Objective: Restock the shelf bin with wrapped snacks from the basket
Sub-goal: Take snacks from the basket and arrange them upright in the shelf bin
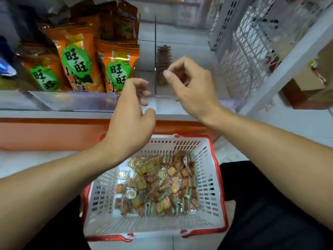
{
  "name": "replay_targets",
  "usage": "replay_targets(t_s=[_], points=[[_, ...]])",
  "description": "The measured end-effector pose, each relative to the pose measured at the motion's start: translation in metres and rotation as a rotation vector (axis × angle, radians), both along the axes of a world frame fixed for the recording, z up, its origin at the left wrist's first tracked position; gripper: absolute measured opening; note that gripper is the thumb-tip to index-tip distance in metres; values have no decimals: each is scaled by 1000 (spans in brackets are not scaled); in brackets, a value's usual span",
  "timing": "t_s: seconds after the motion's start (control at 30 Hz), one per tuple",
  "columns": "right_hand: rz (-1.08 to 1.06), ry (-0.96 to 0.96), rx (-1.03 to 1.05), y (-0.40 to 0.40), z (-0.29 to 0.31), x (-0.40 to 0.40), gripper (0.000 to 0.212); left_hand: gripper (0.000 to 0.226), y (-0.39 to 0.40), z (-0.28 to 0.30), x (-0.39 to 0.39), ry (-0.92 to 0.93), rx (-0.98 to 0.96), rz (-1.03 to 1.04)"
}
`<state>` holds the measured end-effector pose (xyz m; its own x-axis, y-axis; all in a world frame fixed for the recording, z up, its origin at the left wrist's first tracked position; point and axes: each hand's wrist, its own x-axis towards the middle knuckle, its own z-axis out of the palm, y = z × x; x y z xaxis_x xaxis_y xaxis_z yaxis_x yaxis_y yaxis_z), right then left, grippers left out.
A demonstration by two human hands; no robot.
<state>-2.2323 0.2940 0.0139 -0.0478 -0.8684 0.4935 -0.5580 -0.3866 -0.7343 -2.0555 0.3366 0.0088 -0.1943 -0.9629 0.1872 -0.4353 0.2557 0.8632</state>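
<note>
Both hands are hovering over the front lip of the clear shelf bin (196,103); the left hand (132,112) is hanging with fingers loosely curled and apart, gripping nothing; the right hand (191,83) is pinching thumb to forefinger, though whether a wrapper is caught in the pinch cannot be told. Just beyond the right hand, a short upright row of wrapped snacks (163,60) is standing against the clear divider (155,51). Below both wrists, the white basket (210,186) is holding a loose heap of small wrapped snacks (158,184). Left of the left hand, orange snack bags (115,67) are filling the neighbouring section.

Judgement: the row is barely begun; each new piece should be going in upright, flush against the last, so the row is not toppling.
</note>
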Motion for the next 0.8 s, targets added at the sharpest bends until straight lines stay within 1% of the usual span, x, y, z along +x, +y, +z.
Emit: replay_targets(t_s=[0.03, 0.07, 0.1, 0.13, 0.2, 0.23, 0.27, 0.3, 0.33, 0.43, 0.5, 0.53, 0.6, 0.67, 0.73, 0.8], points=[[44, 86, -11, 15, -14, 0, 9, 42, 0, -7, 0, 1, 24, -3], [88, 202, 34, 29, -33, -2, 8, 33, -2, -18, -1, -26, 65, -15], [132, 328, 143, 41, -56, -3, 7, 25, -4, -31, -3, -89, 119, -42], [185, 457, 302, 53, -81, -5, 7, 19, -5, -47, -5, -194, 189, -95], [323, 721, 720, 76, -139, -11, 14, 21, -1, -86, -10, -503, 340, -282], [379, 811, 922, 89, -168, -17, 16, 25, 4, -109, -12, -661, 412, -393], [406, 860, 1078, 104, -193, -23, 17, 34, 11, -131, -13, -794, 474, -493], [401, 887, 1178, 118, -215, -29, 21, 43, 19, -154, -11, -895, 519, -569], [380, 906, 1226, 130, -233, -35, 26, 48, 27, -175, -7, -970, 555, -616], [366, 915, 1268, 154, -271, -43, 48, 47, 51, -228, 7, -1113, 619, -681], [456, 924, 1265, 160, -286, -42, 62, 61, 63, -254, 11, -1170, 617, -737], [519, 955, 1260, 161, -291, -40, 68, 70, 67, -264, 11, -1175, 611, -757], [634, 1066, 1286, 160, -300, -34, 90, 89, 73, -279, 7, -1141, 635, -807], [686, 1136, 1309, 158, -308, -30, 106, 104, 77, -291, 1, -1129, 684, -880], [717, 1176, 1298, 158, -315, -28, 111, 109, 82, -304, -4, -1129, 711, -898], [747, 1251, 1252, 161, -320, -28, 107, 105, 85, -313, -6, -1090, 708, -865]])
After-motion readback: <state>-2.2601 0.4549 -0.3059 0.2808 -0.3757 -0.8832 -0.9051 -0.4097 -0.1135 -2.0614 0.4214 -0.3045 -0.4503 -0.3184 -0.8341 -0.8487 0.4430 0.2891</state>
